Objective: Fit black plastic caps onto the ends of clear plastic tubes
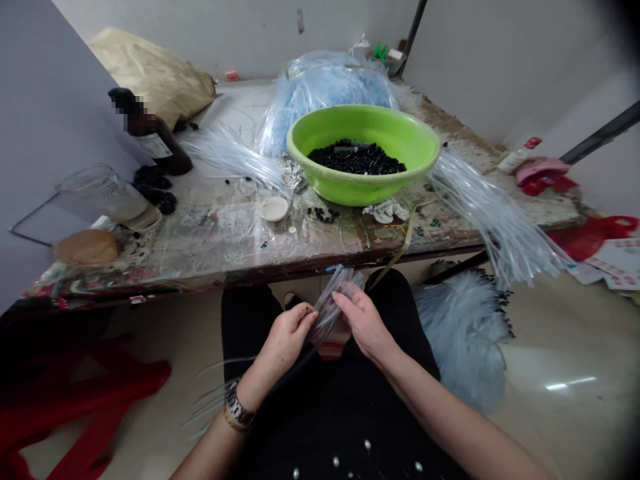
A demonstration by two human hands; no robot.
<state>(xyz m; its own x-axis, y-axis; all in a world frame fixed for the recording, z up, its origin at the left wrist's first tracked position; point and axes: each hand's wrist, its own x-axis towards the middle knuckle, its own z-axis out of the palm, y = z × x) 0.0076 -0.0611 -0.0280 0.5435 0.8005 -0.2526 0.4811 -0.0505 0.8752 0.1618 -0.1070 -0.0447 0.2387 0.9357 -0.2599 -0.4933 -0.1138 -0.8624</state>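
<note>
Low over the lap, just short of the edge of the table (215,243), a person's two bare hands meet around a bundle of clear tubes (324,308). The left forearm rises from the bottom of the view and slants up to the right, a watch (239,405) around its wrist; the left hand (287,333) has its back turned upward, the fingers curled in and the thumb pressed along them, pinching the left side of the bundle. The right forearm comes in from the lower right corner and slants up to the left, and the right hand (364,323) is partly closed, its thumb and fingertips laid on the tubes near their far ends; the undersides of both grips are hidden. The bundle's long axis runs obliquely, its far ends pointing away from the body and a little to the right, towards the table, with the tips slightly fanned. Its near part slopes down to the left beneath the left hand, and thin strands (213,400) show beyond that wrist, though the forearm hides whether they join it. Past the table's edge stands a green basin (345,190) holding small black pieces (355,160).
</note>
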